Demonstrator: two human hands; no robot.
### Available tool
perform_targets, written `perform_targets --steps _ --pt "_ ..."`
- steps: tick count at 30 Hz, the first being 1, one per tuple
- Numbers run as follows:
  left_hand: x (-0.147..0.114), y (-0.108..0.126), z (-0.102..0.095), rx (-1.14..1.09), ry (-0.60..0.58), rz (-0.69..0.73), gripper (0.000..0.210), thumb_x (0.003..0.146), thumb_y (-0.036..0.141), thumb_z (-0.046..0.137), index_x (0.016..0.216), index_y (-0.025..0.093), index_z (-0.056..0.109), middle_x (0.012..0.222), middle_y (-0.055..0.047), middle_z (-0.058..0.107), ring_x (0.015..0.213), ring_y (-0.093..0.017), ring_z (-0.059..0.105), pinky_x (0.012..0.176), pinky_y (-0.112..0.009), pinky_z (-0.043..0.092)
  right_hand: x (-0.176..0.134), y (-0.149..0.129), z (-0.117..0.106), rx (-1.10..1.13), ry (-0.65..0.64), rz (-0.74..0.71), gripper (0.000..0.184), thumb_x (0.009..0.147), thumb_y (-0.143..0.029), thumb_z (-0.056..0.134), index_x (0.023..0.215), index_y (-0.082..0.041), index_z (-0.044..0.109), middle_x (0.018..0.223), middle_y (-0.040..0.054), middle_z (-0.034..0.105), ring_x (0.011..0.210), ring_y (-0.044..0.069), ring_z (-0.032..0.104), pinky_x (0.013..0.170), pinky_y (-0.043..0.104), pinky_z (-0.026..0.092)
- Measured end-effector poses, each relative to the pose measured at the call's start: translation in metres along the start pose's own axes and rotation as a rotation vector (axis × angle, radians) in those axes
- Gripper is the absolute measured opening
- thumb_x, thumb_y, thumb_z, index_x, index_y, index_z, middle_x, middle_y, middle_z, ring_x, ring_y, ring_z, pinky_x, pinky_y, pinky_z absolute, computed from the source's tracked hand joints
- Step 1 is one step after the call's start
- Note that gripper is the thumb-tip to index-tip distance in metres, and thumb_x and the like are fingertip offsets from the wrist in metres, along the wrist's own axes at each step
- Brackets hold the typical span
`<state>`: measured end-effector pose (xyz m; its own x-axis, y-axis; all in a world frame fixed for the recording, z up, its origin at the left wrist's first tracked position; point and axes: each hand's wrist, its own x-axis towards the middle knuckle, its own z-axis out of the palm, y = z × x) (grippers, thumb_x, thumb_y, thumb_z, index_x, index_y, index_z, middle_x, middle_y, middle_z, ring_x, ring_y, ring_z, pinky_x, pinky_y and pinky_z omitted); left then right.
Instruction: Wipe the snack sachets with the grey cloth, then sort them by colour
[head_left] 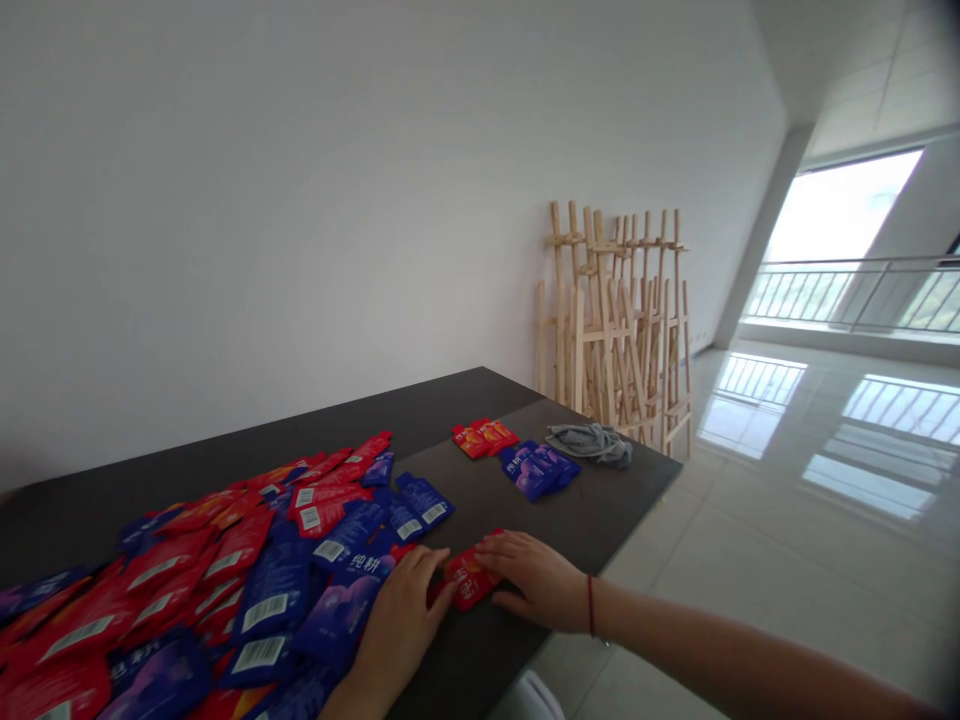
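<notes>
A red flat pouch (471, 584) with pale lettering lies on the dark table between my two hands, near the front edge. My right hand (536, 580) has its fingers over the pouch's right side, with the thumb at the near edge. From the other side, my left hand (409, 605) grips at the pouch's left end, its fingers and thumb curled and a bit of red showing between them. Just left of that hand spreads a heap of mixed pouches, with a blue pouch (349, 590) closest to it.
Farther back on the table (450, 390) lie a small overlapping row of red pouches (484, 437) and another of blue pouches (537, 468). A grey cloth (591, 443) rests by the right edge. Wooden easels (611, 330) lean against the wall beyond.
</notes>
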<state>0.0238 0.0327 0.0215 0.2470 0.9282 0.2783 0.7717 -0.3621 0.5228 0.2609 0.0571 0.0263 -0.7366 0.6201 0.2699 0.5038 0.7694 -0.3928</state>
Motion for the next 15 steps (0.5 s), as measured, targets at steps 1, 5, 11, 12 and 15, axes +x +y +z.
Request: perform_targets --steps 1,5,11,12,15 --pt "0.000 -0.001 -0.001 0.002 0.013 -0.011 0.031 0.084 0.030 0.052 0.113 0.022 0.061 0.113 -0.008 0.064 0.110 -0.024 0.058 0.096 -0.040 0.044 -0.002 -0.002 0.003 -0.014 -0.001 0.006 0.049 0.090 -0.030 0.052 0.138 -0.020 0.049 0.140 0.0102 0.051 0.130 0.023 0.044 0.112 0.041 0.029" --pt "-0.001 0.000 -0.001 0.072 0.018 -0.057 0.031 0.077 0.029 0.059 0.107 0.020 0.060 0.107 -0.008 0.064 0.106 -0.026 0.058 0.095 -0.042 0.042 -0.003 0.006 0.007 -0.063 0.053 0.127 0.053 0.088 -0.039 0.056 0.136 -0.017 0.051 0.135 0.0133 0.054 0.124 0.027 0.044 0.106 0.043 0.035" --pt "0.001 0.012 -0.004 0.097 -0.148 -0.157 0.018 0.071 0.025 0.061 0.088 0.021 0.058 0.091 -0.004 0.064 0.093 -0.025 0.059 0.083 -0.036 0.042 0.018 0.014 -0.007 -0.085 -0.027 0.125 0.069 0.067 -0.038 0.074 0.127 -0.010 0.055 0.115 0.0145 0.057 0.108 0.028 0.049 0.099 0.041 0.041" --pt "0.001 0.013 -0.005 0.084 -0.165 -0.160 0.016 0.070 0.024 0.061 0.085 0.022 0.057 0.090 -0.004 0.063 0.092 -0.024 0.059 0.081 -0.035 0.041 0.020 0.014 -0.010 -0.080 -0.040 0.112 0.069 0.064 -0.038 0.076 0.124 -0.010 0.056 0.113 0.0139 0.056 0.106 0.028 0.049 0.098 0.040 0.042" --pt "0.002 0.013 -0.006 -0.031 -0.185 -0.150 0.007 0.071 0.027 0.057 0.075 0.022 0.057 0.085 -0.003 0.062 0.086 -0.023 0.058 0.076 -0.033 0.041 0.023 0.010 -0.021 -0.079 -0.027 0.028 0.063 0.063 -0.033 0.079 0.118 -0.013 0.057 0.113 0.0122 0.052 0.107 0.026 0.049 0.098 0.038 0.042"
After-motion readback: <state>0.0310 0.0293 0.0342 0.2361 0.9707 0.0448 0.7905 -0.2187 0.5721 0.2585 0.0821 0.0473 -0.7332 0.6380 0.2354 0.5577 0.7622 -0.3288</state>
